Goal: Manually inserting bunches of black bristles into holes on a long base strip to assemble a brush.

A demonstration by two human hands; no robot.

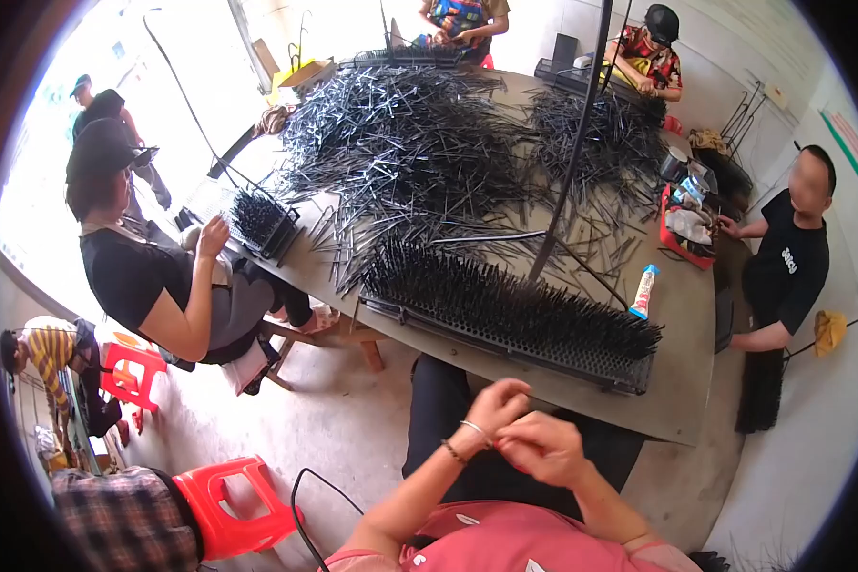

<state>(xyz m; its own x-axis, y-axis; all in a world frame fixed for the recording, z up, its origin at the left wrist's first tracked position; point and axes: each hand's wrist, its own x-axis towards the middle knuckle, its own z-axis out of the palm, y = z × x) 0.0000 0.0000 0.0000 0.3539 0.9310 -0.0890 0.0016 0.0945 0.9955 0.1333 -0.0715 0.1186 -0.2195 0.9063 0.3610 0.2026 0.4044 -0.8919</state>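
Tips part-hidden! The left fingers (513,388) curled loosely, the right fingers (526,429) bent inward; whether they held anything, I couldn't tell. Just beyond, on the bench (682,362), sat the bristling black rack (510,319).

Loose black rods (400,143) beyond tray (562,360)

Long black perforated tray (510,340), black rods (486,294) upright, at table (682,377) edge

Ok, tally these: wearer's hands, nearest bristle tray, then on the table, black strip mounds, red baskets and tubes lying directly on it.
Hands, left hand and right hand: 2
Bristle tray: 1
Strip mounds, large mound and smaller mound: 2
Red basket: 1
Tube: 1
Total: 7
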